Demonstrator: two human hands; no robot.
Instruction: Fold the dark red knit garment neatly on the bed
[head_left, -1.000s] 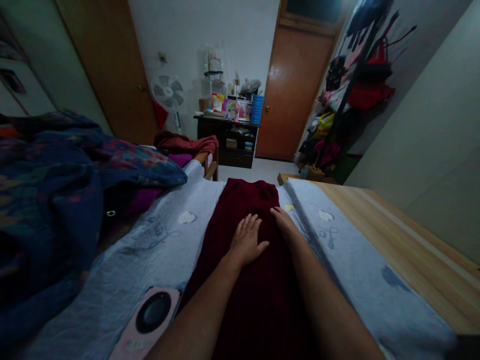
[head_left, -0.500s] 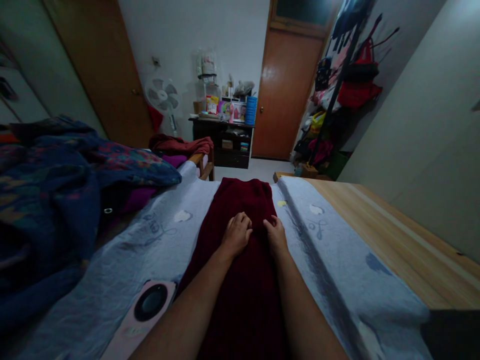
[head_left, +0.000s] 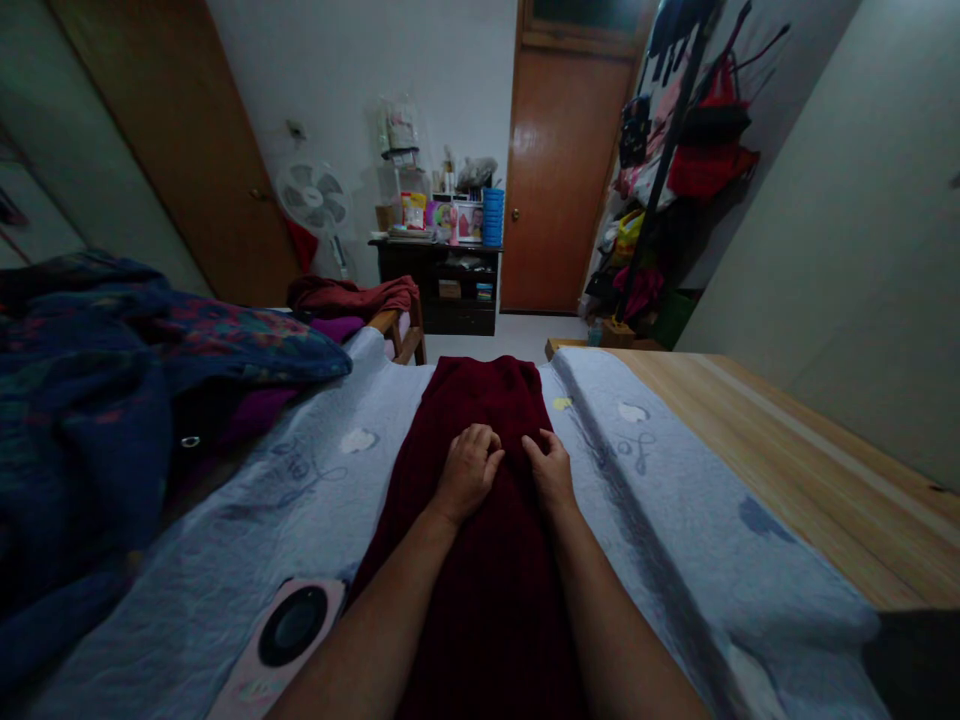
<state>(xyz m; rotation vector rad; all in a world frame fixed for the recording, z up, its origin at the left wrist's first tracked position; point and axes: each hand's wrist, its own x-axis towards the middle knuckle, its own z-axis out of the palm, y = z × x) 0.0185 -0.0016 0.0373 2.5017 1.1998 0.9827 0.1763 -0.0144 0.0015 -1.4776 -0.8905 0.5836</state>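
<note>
A dark red knitted garment (head_left: pixel 484 600) lies lengthwise on the pale blue bedding, its far end near the edge of the bed. My left hand (head_left: pixel 470 470) rests on the middle of the garment, fingers loosely bent and thumb apart from them. On the garment's right side, my right hand (head_left: pixel 551 468) touches the cloth with curled fingers and a gap between thumb and forefinger. Neither hand visibly grips a fold. By my left forearm lies a pink phone (head_left: pixel 289 635) with a large round dark camera area, partly covered by the arm.
Dark blue floral clothing (head_left: pixel 97 400) is heaped on the left. Pale blue patterned bedding (head_left: pixel 652 480) spreads under the garment, with a wooden board (head_left: pixel 787 440) along the right. Beyond stand a white fan (head_left: pixel 313 195), a black cabinet (head_left: pixel 457 315) and a brown door (head_left: pixel 562 180).
The view has shifted slightly, so the room appears a little further left. Both hands stay at nearly the same place on the garment; the thumb and forefinger gap on each looks slightly wider.
</note>
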